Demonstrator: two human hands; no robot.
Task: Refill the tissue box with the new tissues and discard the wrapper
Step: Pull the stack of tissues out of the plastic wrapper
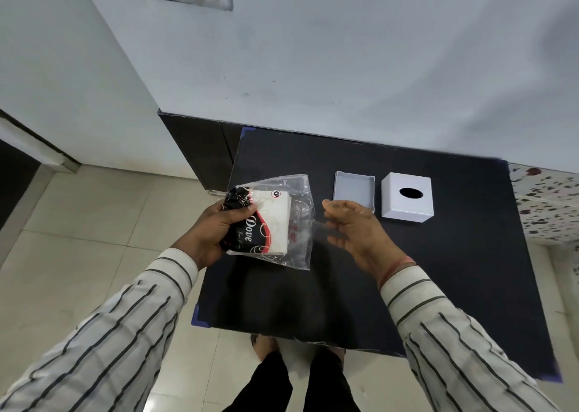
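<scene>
Spillage is the likeliest trouble: the clear plastic wrapper (297,220) with the black, red and white printed pack of folded white tissues (269,220) is clenched only at its closed end by the left hand (216,227), above the black tabletop's (407,270) near-left part. If the stack is tugged unevenly through the loose mouth by the released, empty right hand (354,227), tissues could fan out or drop. Whether the mouth is fully torn cannot be told, and the white cube tissue box cover (407,197) and shallow grey tray base (354,189) lie apart, the cover's inside being hidden.

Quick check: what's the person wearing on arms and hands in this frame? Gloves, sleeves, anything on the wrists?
No gloves: both hands are bare. The left hand and right hand come out of long off-white shirt sleeves with thin dark stripes, cuffs at the wrists. A thin reddish-orange thread band circles the right wrist. No rings or watch are visible.
</scene>
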